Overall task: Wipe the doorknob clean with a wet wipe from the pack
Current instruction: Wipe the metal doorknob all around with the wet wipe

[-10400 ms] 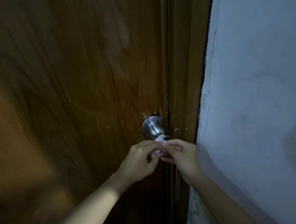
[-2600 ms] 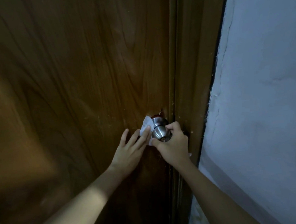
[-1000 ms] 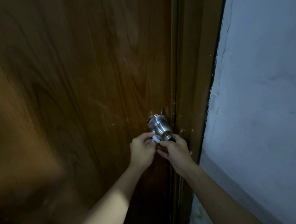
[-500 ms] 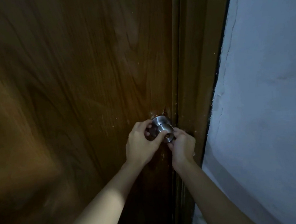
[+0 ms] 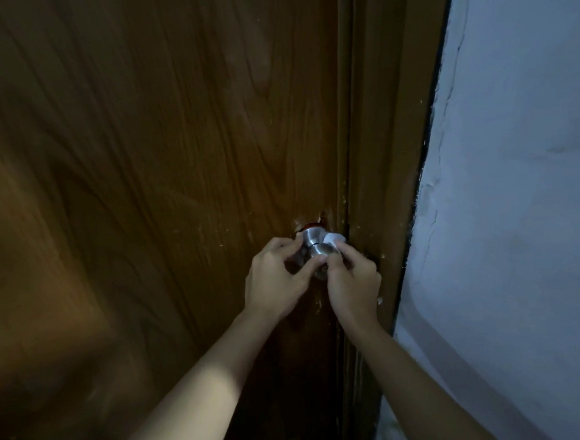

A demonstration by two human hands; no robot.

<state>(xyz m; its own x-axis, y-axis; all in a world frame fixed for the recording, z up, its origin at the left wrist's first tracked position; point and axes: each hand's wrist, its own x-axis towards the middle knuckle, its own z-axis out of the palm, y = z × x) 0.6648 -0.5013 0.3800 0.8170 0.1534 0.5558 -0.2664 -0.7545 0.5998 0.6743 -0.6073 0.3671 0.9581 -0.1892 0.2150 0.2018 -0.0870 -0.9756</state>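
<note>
A round steel doorknob (image 5: 316, 245) sticks out of the brown wooden door (image 5: 161, 167) near its right edge. My left hand (image 5: 277, 279) curls round the knob's left side, thumb and fingers on the metal. My right hand (image 5: 353, 280) is at the knob's right side and pinches a white wet wipe (image 5: 334, 239), whose folded end shows above my fingers against the knob. The wipe pack is not in view.
The door frame (image 5: 379, 145) runs down just right of the knob, leaving little room for my right hand. A pale plastered wall (image 5: 521, 203) fills the right side. The lighting is dim.
The wipe has passed from my left hand, a second ago, to the knob's right side in my right hand. My left hand now grips the bare knob.
</note>
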